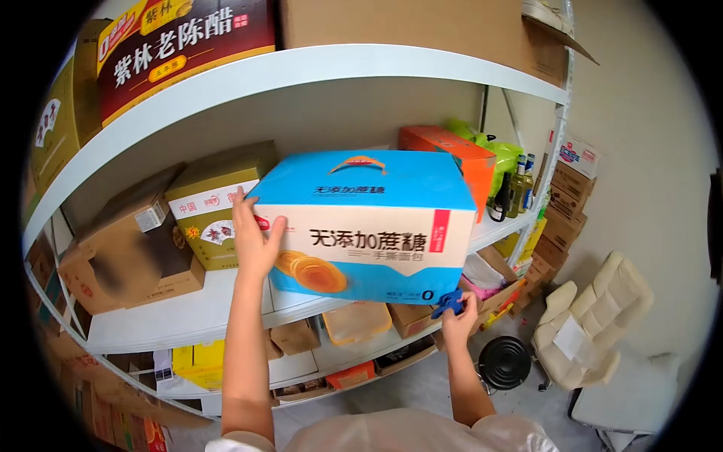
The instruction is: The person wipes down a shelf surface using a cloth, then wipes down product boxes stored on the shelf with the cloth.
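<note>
"Which box have you got there?"

"The blue-and-white bread carton (376,256), upright in front of me, before the middle white shelf (151,320). I can't tell whether its base touches the board."

"And your hands?"

"My left hand (257,235) is at the carton's left end, thumb spread apart from the fingers, palm side against it. My right hand (458,320) is at its lower right corner, fingers closed around a small blue tool (449,303); I can't make out what kind."

"What's around the carton?"

"Just left of it, an olive-gold carton (207,245), with an open-sided brown carton (98,264) further left. Behind its right end there's an orange box (478,184), then glass bottles (517,190) to the right. Above it, to the left, sits a vinegar carton (184,56). Below it, to the right, a black round stool (504,363) stands near a cream chair (599,313)."
</note>
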